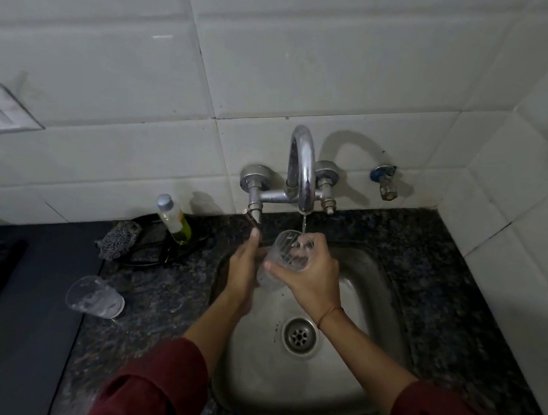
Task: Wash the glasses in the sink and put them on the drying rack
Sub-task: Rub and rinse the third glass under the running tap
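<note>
Both hands are working over the sink (340,384). The right hand (309,273) is closing its fingers around a clear glass (286,253), tilting it under the thin stream from the tap (301,172). The left hand (244,266) is lying flat and mostly open against the glass's side. How much water is sitting in the glass is hard to make out. One more glass (94,296) is lying on its side on the tabletop (158,296), well apart, looking empty.
</note>
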The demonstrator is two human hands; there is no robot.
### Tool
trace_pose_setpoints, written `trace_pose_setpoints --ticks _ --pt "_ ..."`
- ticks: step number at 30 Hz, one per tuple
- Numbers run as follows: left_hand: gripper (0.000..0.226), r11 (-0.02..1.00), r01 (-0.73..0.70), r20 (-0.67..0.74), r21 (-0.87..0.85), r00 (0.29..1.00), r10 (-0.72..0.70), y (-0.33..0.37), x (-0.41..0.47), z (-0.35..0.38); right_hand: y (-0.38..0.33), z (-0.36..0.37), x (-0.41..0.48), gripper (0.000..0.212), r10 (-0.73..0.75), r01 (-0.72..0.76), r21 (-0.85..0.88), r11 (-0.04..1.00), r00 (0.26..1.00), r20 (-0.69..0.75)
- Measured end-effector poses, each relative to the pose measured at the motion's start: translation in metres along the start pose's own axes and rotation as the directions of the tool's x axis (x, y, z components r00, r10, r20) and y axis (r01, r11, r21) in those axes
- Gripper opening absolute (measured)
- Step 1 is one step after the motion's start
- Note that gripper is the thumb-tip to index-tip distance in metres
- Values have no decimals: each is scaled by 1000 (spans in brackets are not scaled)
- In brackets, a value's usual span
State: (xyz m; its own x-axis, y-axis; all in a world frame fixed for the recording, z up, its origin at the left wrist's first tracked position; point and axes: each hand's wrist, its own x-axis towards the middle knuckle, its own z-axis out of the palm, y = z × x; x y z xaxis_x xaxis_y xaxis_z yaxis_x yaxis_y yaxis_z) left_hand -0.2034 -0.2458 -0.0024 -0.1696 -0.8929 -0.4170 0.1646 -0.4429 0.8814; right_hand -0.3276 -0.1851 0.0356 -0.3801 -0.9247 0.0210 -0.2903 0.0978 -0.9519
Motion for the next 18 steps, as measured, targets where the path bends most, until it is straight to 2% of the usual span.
trace_pose_setpoints --ticks 1,3,6,8,10,12,13,15,17,18 --pt "44 994 101 61 -47 993 -98 -9 -5 3 0 -1 0 62 5 -5 5 1000 1000 17" --pt "37 977 179 117 -112 979 -166 -17 -8 10 -1 -3 0 65 4 -2 -14 1000 996 89" --pt "35 969 171 1 -176 985 -174 -17 -2 15 4 -8 3 85 -63 81 -78 994 974 216" --pt "35 973 163 -120 -166 976 -184 -18 3 16 8 -15 5 87 -177 229 -221 948 956 232" --pt "28 983 139 -203 -119 966 -161 -19 7 17 11 -25 6 67 -378 448 -377 811 892 246" --pt "24 984 116 -229 -138 962 -146 -17 8 20 17 -34 7 36 -516 627 -436 646 779 357" --pt "24 984 102 -250 -148 959 -137 -16 9 21 19 -38 7 23 -512 668 -436 603 743 431" --pt "22 992 61 -301 -112 949 -92 -17 12 22 16 -43 9 8 -391 626 -453 635 766 511" --pt "20 999 49 -337 -10 940 -50 -19 14 23 7 -38 11 10 -156 425 -430 797 831 534" --pt "22 997 61 -351 55 936 -38 -20 16 22 4 -33 12 17 -47 275 -342 898 835 548"
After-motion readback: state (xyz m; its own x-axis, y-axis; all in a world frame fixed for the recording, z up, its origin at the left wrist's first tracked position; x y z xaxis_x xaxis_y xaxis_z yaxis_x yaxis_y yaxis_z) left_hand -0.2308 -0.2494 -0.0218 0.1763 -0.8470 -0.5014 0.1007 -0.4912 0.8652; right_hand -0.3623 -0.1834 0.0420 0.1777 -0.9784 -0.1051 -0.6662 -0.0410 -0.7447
